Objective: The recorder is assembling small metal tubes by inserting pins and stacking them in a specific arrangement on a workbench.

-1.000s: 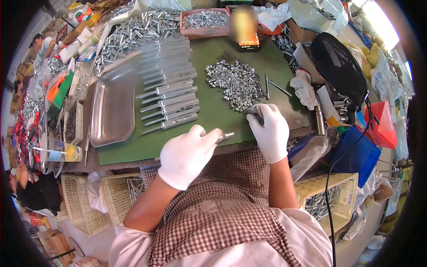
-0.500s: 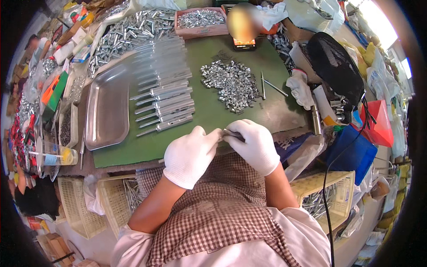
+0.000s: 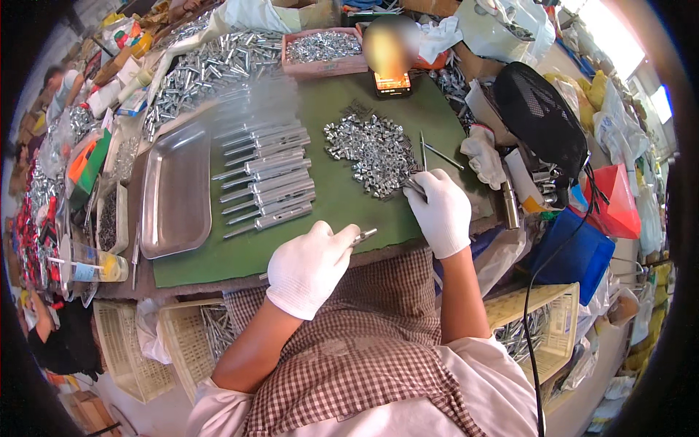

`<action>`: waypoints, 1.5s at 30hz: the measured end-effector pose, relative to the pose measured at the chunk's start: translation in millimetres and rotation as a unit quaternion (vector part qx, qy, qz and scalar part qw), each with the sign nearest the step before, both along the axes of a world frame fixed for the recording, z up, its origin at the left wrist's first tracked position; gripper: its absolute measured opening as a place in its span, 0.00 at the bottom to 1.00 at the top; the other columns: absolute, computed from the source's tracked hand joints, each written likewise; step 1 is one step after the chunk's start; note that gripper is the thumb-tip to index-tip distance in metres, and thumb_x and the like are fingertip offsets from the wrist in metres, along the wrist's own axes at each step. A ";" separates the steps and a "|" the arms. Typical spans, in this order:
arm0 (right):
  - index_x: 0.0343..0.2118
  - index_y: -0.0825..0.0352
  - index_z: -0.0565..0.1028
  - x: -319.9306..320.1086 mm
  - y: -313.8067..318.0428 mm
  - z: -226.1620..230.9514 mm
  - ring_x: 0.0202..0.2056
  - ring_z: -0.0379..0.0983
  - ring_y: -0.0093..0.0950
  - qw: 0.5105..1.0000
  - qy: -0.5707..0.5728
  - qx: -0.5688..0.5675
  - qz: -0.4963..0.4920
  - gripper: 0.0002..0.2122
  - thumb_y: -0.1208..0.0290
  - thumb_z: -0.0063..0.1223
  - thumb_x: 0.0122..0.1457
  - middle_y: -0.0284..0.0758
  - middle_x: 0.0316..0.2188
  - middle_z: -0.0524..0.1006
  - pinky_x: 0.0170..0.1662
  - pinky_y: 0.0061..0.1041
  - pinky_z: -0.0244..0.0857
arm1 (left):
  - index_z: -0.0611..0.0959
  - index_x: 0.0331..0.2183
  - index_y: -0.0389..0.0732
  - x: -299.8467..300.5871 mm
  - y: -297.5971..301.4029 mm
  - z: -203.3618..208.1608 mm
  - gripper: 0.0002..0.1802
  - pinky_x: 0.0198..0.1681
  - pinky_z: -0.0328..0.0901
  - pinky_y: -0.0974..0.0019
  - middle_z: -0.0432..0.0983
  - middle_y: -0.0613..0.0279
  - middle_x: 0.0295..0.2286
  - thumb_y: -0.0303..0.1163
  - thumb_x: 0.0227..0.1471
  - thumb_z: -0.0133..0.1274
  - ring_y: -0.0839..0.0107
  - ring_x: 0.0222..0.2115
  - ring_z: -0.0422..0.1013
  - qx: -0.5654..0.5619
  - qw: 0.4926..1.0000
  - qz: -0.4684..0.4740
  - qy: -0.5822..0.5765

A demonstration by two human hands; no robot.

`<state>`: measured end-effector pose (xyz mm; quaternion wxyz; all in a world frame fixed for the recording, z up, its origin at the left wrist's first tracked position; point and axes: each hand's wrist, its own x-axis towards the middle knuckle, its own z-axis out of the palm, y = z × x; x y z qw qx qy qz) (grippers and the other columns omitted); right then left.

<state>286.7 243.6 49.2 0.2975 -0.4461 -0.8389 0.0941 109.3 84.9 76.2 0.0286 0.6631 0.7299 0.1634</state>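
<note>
My left hand (image 3: 309, 269), in a white knit glove, is closed around a slim silver metal rod (image 3: 366, 235) whose end sticks out past the thumb and forefinger. My right hand (image 3: 442, 213), gloved alike, has its fingers pinched on a small dark metal piece (image 3: 415, 188), its exact kind unclear. That piece touches the lower right edge of a heap of small silver metal sleeves (image 3: 373, 153). Left of the heap, a column of silver metal tubes with thin protruding rods (image 3: 273, 191) lies on the green mat (image 3: 342, 210).
A steel tray (image 3: 175, 193) stands at the mat's left. Behind lie a pink box of small parts (image 3: 324, 54) and a lit phone (image 3: 393, 84). Two thin rods (image 3: 443, 156) rest right of the heap, near a black mesh item (image 3: 539, 113). A black cable (image 3: 546, 269) hangs at the right.
My right hand has moved away from my left, forward and right to the heap's edge, taking the dark piece along. My left hand stays near the mat's front edge, with the rod end now exposed.
</note>
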 end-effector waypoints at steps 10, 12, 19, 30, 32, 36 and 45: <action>0.32 0.66 0.78 8.6 -6.0 4.0 0.33 0.77 0.41 0.999 0.040 -0.026 0.002 0.07 0.70 0.64 0.53 0.39 0.30 0.77 0.36 0.34 0.70 | 0.83 0.41 0.59 -0.6 0.5 -0.6 0.10 0.23 0.68 0.60 0.71 0.64 0.24 0.36 0.54 0.58 0.63 0.21 0.74 -0.003 1.000 -0.007 0.005; 0.31 0.66 0.78 5.4 -3.6 2.8 0.32 0.77 0.40 0.999 0.022 -0.036 0.030 0.07 0.71 0.64 0.52 0.39 0.30 0.77 0.36 0.33 0.70 | 0.83 0.41 0.58 -2.7 -0.1 -1.2 0.10 0.23 0.68 0.60 0.71 0.64 0.25 0.37 0.54 0.58 0.62 0.21 0.74 -0.005 1.000 -0.008 0.003; 0.34 0.65 0.81 -2.1 -40.9 21.5 0.29 0.77 0.36 0.969 0.095 -0.158 0.164 0.07 0.72 0.64 0.52 0.37 0.29 0.78 0.34 0.30 0.71 | 0.82 0.42 0.58 -3.5 2.5 1.0 0.11 0.24 0.69 0.59 0.72 0.62 0.25 0.38 0.55 0.57 0.61 0.22 0.75 -0.016 1.000 -0.010 -0.001; 0.30 0.63 0.79 -15.3 -53.1 13.8 0.29 0.76 0.42 0.970 0.060 -0.126 0.198 0.04 0.71 0.63 0.52 0.38 0.28 0.77 0.33 0.38 0.71 | 0.84 0.45 0.57 -3.1 0.9 1.0 0.15 0.24 0.69 0.59 0.73 0.62 0.26 0.37 0.54 0.58 0.61 0.22 0.75 -0.026 1.000 -0.009 -0.010; 0.30 0.63 0.78 -16.5 -52.7 12.7 0.29 0.76 0.42 0.971 0.054 -0.132 0.191 0.05 0.71 0.63 0.53 0.39 0.28 0.76 0.33 0.38 0.71 | 0.84 0.46 0.57 -3.6 1.0 0.9 0.16 0.24 0.69 0.59 0.72 0.62 0.26 0.37 0.54 0.58 0.62 0.22 0.75 -0.023 1.000 -0.012 -0.009; 0.29 0.64 0.75 -16.9 -50.4 12.5 0.28 0.75 0.44 0.965 0.049 -0.177 0.190 0.07 0.70 0.63 0.53 0.40 0.27 0.75 0.31 0.39 0.69 | 0.84 0.47 0.57 -3.3 -0.6 -0.8 0.17 0.23 0.69 0.61 0.70 0.63 0.25 0.39 0.54 0.59 0.64 0.21 0.74 -0.013 1.000 -0.021 0.016; 0.35 0.65 0.75 -18.9 -44.1 21.8 0.25 0.73 0.34 0.958 0.142 -0.142 0.204 0.09 0.70 0.62 0.55 0.35 0.24 0.72 0.30 0.33 0.68 | 0.82 0.47 0.57 -6.1 0.4 -3.2 0.15 0.19 0.68 0.59 0.69 0.62 0.23 0.41 0.57 0.56 0.61 0.18 0.73 0.011 0.998 -0.053 0.041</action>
